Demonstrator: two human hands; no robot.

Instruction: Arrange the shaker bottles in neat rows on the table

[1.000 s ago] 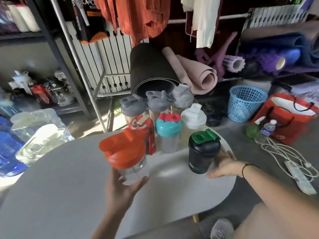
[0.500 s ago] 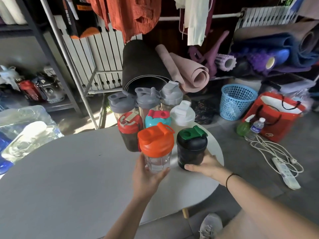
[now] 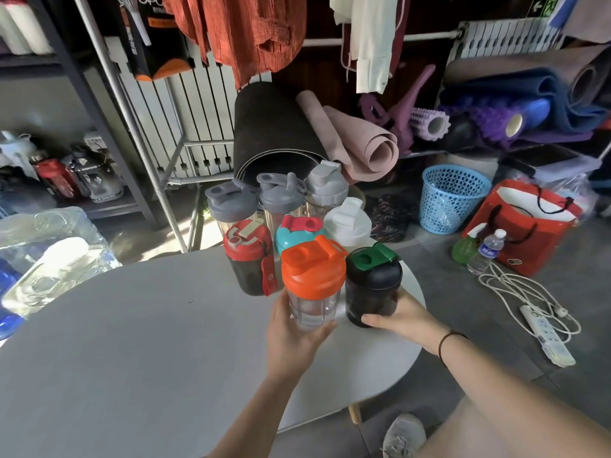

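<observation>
Eight shaker bottles stand on the table [image 3: 132, 358]. The left hand [image 3: 291, 338] grips the orange-lidded one [image 3: 312, 282]; the right hand [image 3: 403, 320] grips the black one [image 3: 372, 289] beside it. Six stand just beyond both hands.

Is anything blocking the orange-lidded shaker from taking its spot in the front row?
Nothing visible. The orange-lidded shaker, held by the left hand, already stands in front of the teal-lidded bottle, beside the black shaker gripped by the right hand. The table near it is bare.
</observation>
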